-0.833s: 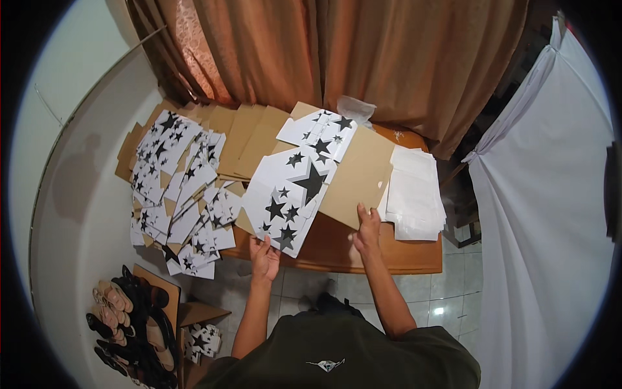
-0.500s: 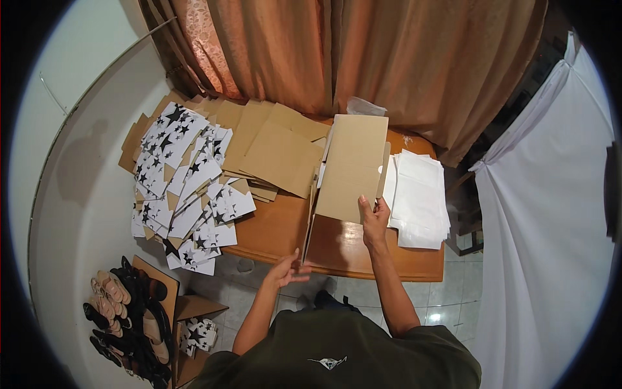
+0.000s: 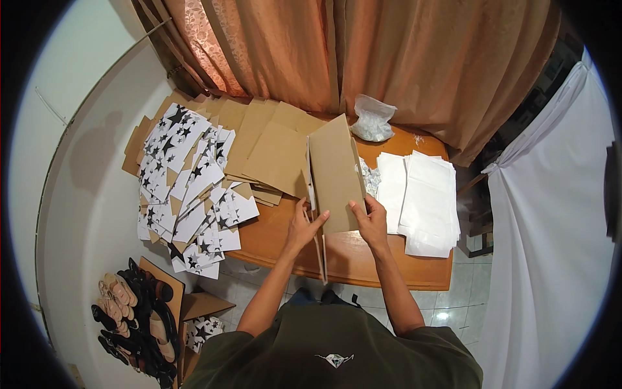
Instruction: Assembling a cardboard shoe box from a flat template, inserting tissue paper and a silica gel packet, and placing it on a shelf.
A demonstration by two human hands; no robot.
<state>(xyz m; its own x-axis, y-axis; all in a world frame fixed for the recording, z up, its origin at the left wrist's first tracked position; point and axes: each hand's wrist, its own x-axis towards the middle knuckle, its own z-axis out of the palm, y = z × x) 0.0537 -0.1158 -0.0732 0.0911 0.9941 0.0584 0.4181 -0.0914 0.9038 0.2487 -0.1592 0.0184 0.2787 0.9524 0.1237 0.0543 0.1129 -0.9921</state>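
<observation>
The flat brown cardboard box blank (image 3: 334, 172) stood raised on edge above the near middle of the wooden tabletop (image 3: 363, 259), its plain brown face turned up toward the camera and a thin white-edged flap (image 3: 319, 249) hanging down from its lower left corner. The left hand (image 3: 304, 227) was closed in a pinching grip on the lower left edge of the blank, and the right hand (image 3: 370, 223) gripped its lower right edge with the fingers spread over the brown face. Judging from this, the blank was being turned over or folded along its creases; the next move would call for both grips to hold the edges firmly while the panels bend, without the hanging flap catching on the tabletop's near edge.

Just left of the blank lay a fanned stack of plain brown cardboard sheets (image 3: 269, 149), and beyond it a loose heap of white sheets printed with black stars (image 3: 188, 188), spilling past the tabletop's left edge. To the right, close beside the right hand, lay piles of white paper sheets (image 3: 424, 194), and a crumpled clear plastic bag (image 3: 372, 120) sat at the back by the orange-brown curtain (image 3: 363, 52). The only bare wood was the strip along the near edge, so room to set the blank down flat was tight.
</observation>
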